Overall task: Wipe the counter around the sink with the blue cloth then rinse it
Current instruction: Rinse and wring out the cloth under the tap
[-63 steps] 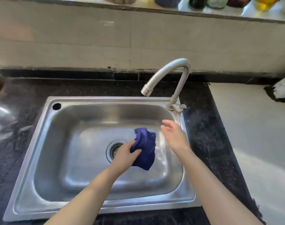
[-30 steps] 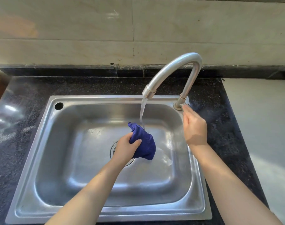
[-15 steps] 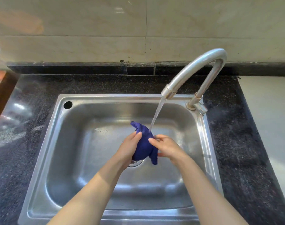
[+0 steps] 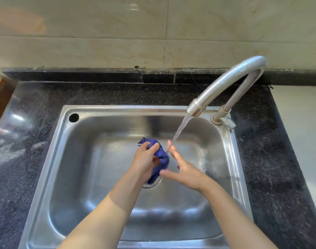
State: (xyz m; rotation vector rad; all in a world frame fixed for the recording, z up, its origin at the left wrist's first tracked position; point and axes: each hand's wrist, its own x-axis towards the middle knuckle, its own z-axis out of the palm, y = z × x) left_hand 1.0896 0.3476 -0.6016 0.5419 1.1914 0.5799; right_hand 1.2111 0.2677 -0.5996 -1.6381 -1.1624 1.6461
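Observation:
The blue cloth [image 4: 161,159] is bunched up over the middle of the steel sink [image 4: 67,159]. My left hand [image 4: 145,159] grips it from the left. My right hand [image 4: 185,170] lies against the cloth's right side with its fingers spread, the thumb touching the cloth's lower part. Water [image 4: 180,131] runs from the curved tap [image 4: 230,81] and lands on my right fingers next to the cloth. The drain [image 4: 153,183] is partly hidden under the cloth and my left wrist.
Dark speckled counter [image 4: 31,108] surrounds the sink, with a wet sheen on its left part. The tap base and handle [image 4: 224,121] sit at the sink's back right corner. A tiled wall rises behind. A pale surface [image 4: 302,123] lies to the right.
My right hand left the tap handle after water began to flow and came to the cloth. Now its fingers have spread open beside the cloth, and the view has shifted left.

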